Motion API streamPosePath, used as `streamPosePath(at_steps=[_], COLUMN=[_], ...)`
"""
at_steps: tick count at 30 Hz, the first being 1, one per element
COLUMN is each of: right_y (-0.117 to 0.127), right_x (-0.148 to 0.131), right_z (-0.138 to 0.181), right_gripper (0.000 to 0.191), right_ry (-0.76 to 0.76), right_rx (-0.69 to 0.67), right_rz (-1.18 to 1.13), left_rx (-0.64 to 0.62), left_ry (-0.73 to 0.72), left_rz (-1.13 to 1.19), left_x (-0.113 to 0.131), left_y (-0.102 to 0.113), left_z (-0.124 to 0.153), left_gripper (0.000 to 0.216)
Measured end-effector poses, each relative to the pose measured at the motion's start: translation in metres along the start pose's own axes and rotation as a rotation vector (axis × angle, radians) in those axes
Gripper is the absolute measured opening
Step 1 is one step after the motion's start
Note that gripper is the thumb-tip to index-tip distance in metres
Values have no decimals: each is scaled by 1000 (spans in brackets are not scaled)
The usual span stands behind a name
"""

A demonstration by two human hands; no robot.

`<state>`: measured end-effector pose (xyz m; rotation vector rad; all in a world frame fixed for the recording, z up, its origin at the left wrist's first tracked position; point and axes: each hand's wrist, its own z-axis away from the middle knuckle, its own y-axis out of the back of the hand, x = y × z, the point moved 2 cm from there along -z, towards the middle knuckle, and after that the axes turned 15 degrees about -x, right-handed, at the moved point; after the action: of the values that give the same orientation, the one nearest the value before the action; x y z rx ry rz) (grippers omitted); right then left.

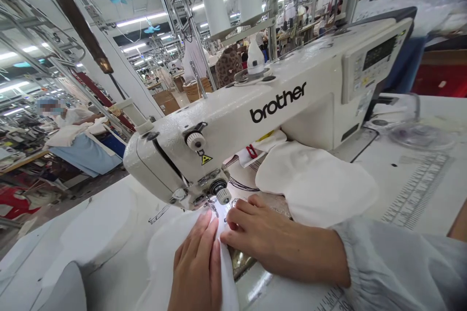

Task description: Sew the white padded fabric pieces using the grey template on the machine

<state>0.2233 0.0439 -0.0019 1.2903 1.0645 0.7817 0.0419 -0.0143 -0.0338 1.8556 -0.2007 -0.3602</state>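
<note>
Head view — left hand (195, 272), right hand (266, 238): fingers together, flat on white fabric (162, 272) — just beside presser foot (210, 208).

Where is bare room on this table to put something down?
The tabletop right of the white cloth, beside the printed ruler, is bare. Crowded is the needle area, between the sewing machine, left hand and right hand.

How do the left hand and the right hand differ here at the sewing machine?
The left hand points its fingers up toward the needle area of the Brother sewing machine, while the right hand lies sideways, fingers pointing left. The right hand shows a gathered pale sleeve cuff; the left hand shows no sleeve. Both are bare and touch the white fabric.
</note>
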Motion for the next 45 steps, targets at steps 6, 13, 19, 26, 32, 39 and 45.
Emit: streamPosePath(at_steps=[6, 13, 19, 26, 32, 39, 45], right_y=[1, 7, 7, 5, 2, 0, -4], right_x=[4, 9, 8, 7, 12, 12, 15], right_z=[1, 3, 4, 2, 1, 0, -2], right_gripper=[13, 14, 14, 17, 14, 11, 11], right_ry=[-9, 19, 110, 120, 53, 19, -33], right_rx=[51, 91, 57, 11, 45, 45, 75], right_rz=[37, 14, -6, -6, 15, 26, 2], left_rx=[-84, -165, -132, -92, -72, -59, -41], left_ry=[-27, -153, -139, -134, -107, -104, -114], left_rz=[88, 108, 89, 29, -26, -40, -72], left_x=[-8, -23, -16, -11, -14, -14, -13], left_y=[2, 14, 8, 10, 5, 4, 5], left_z=[0, 13, 18, 12, 2, 2, 0], left_gripper=[40, 52, 52, 43, 42, 46, 47])
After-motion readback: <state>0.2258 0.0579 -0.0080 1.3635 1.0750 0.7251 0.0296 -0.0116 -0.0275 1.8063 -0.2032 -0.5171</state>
